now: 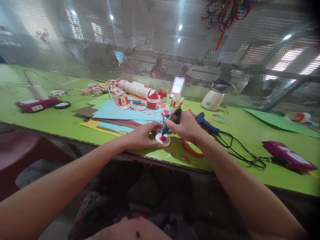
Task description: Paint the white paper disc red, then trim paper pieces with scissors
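Head view, pen [176, 115] slanted, tip down-left

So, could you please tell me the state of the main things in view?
Left hand: gripping the white disc
Right hand: closed on the pen
Pen: slanted, tip down
White disc: red patch on top
Flask: upright, lid on
Glue gun: lying down
Far-left power strip: adapter plugged in

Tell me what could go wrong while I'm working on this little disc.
Your left hand is close to the tip of the pen-like tool over the disc, so a slip might catch it. The glue gun lies beside your right hand; if hot, it could burn you. Its cable might snag your forearm.
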The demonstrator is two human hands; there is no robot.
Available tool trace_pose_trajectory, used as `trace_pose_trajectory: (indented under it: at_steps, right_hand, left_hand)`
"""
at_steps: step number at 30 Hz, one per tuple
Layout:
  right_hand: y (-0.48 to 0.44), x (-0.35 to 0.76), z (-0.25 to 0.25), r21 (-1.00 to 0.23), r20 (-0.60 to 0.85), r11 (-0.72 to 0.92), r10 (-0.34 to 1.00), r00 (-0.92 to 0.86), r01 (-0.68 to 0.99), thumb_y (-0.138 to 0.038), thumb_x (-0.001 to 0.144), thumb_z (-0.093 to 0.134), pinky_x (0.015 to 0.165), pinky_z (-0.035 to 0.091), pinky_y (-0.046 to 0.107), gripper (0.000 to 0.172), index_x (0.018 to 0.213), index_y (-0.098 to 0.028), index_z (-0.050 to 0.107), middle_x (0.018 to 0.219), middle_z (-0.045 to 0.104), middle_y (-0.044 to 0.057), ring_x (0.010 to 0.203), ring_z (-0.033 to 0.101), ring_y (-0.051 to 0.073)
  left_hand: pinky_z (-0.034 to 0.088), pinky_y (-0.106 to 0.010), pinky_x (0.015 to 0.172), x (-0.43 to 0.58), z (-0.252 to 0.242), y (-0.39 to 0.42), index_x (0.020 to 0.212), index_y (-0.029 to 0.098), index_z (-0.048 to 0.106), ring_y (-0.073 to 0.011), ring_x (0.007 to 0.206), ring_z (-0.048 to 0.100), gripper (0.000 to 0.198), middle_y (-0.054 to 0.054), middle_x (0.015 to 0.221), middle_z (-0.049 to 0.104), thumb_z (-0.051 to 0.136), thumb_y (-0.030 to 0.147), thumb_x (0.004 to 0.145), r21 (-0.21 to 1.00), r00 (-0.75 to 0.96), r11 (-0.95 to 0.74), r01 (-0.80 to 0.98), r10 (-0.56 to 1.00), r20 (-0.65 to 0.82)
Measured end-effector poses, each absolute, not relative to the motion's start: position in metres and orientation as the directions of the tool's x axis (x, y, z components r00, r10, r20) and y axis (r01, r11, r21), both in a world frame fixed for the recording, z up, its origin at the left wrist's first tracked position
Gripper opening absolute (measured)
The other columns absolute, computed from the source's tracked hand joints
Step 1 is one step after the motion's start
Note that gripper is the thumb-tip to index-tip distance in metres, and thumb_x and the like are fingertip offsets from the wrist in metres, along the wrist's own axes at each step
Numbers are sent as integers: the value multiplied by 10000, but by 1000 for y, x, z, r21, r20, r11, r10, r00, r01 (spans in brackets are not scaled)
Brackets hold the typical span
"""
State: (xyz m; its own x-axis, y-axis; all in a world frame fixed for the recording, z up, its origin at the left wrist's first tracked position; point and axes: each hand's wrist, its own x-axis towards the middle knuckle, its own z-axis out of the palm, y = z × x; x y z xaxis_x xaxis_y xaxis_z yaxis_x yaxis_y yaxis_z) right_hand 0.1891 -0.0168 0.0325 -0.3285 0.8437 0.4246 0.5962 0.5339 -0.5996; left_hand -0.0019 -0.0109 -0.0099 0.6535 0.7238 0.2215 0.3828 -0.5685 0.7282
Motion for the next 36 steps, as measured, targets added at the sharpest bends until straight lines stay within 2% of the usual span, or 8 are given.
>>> trace_pose_trajectory:
  at_steps: [5, 13, 20, 36]
  right_hand:
    - [-15, 189, 31, -616, 431, 504, 859, -277, 605, -287, 782, 579, 480, 285, 243, 253, 577, -180, 477, 482, 462, -38, 490, 412, 91]
    - [-15, 193, 36, -731, 464, 436, 882, -85, 525, -252, 762, 592, 436, 295, 248, 198, 605, -182, 493, 473, 459, -33, 448, 397, 88]
    - [-14, 190, 32, -690, 425, 456, 884, -195, 563, -245, 752, 580, 456, 317, 251, 160, 625, -177, 510, 469, 465, -41, 453, 424, 94]
    - [-14, 188, 29, -741, 387, 426, 903, -188, 519, -262, 760, 586, 442, 299, 248, 146, 663, -175, 520, 468, 471, -47, 437, 411, 89]
  left_hand:
    - [443, -371, 938, -2, -11, -11, 1233, 201, 502, -240, 1112, 580, 598, -98, 1201, 613, 697, 446, 724, 731, 652, -565, 383, 726, 218]
    - [447, -357, 931, -1, -9, -14, 1198, 208, 504, -244, 1104, 585, 614, -82, 1181, 630, 696, 518, 704, 757, 643, -534, 376, 739, 202]
    - [452, -337, 921, -1, -9, -13, 1190, 201, 523, -233, 1104, 587, 565, -81, 1183, 628, 687, 478, 726, 728, 655, -580, 366, 716, 241]
    - [448, -342, 929, -2, -12, -10, 1201, 207, 522, -228, 1096, 582, 561, -78, 1197, 616, 684, 478, 737, 717, 662, -598, 359, 704, 256]
